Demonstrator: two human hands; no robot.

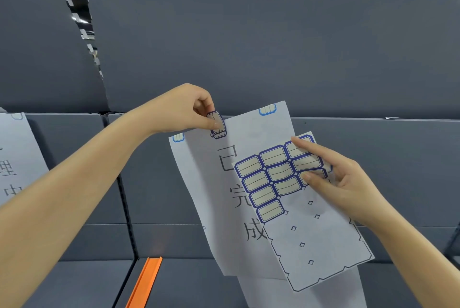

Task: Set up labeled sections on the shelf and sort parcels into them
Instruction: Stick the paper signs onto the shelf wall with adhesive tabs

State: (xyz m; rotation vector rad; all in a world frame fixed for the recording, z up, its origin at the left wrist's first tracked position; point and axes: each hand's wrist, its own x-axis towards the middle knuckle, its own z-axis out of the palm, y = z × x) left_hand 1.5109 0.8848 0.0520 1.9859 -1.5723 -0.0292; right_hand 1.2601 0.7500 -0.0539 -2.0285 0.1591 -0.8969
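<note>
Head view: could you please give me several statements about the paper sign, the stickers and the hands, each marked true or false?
1. The left hand pinches a blue-bordered sticker at the top edge of the paper sign. True.
2. The right hand holds a pen. False: it holds the sticker sheet.
3. The sticker sheet is full. False: stickers remain only on its upper part; the rest is bare backing.
4. Light blue stickers sit at both top corners of the paper sign. True.
5. The orange strip lies on the paper sign. False: it lies apart, to the lower left.
</note>
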